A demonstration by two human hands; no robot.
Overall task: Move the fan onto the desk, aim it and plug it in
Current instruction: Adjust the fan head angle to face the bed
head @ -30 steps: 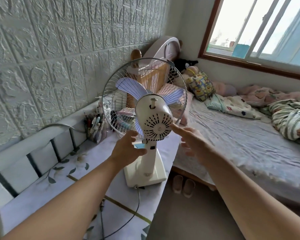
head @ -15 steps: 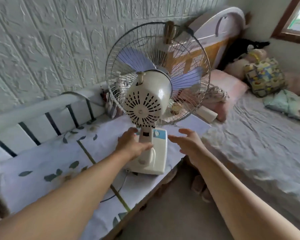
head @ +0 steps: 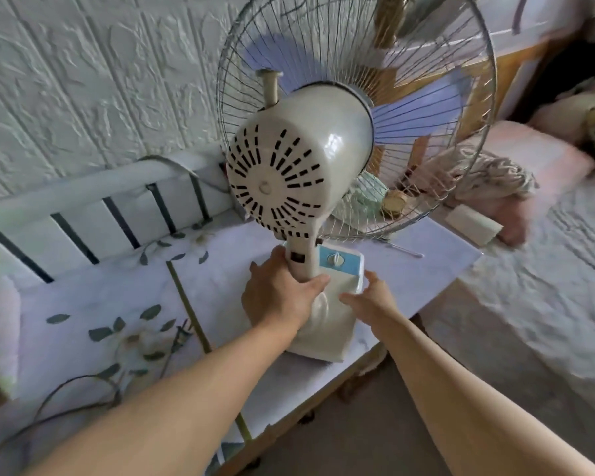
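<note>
Head cam is looking down at the fan [head: 299, 173], which is standing upright on the desk [head: 93, 304] with its base near the desk's front edge. I'm seeing it from behind: the vented motor housing is facing me and the wire cage is pointing away toward the bed [head: 529, 304]. The left hand [head: 279, 297] is wrapping around the lower part of the fan's neck, fingers curled around it, thumb lying across the side facing me. The right hand [head: 371, 297] is sitting at the right side of the fan's base, fingers spread and loose; I can't tell if they're actually pressing on the plastic or just next to it. Just past that hand, the blue control panel with its knob [head: 335, 260] is showing on top of the base. Left of the fan, a dark cord [head: 83, 383] is trailing across the leaf-print desk cover. Behind the fan, a white slatted rail [head: 83, 207] is running along the textured wall [head: 83, 80]. A pink pillow [head: 529, 159] is lying beyond the cage on the bed.
</note>
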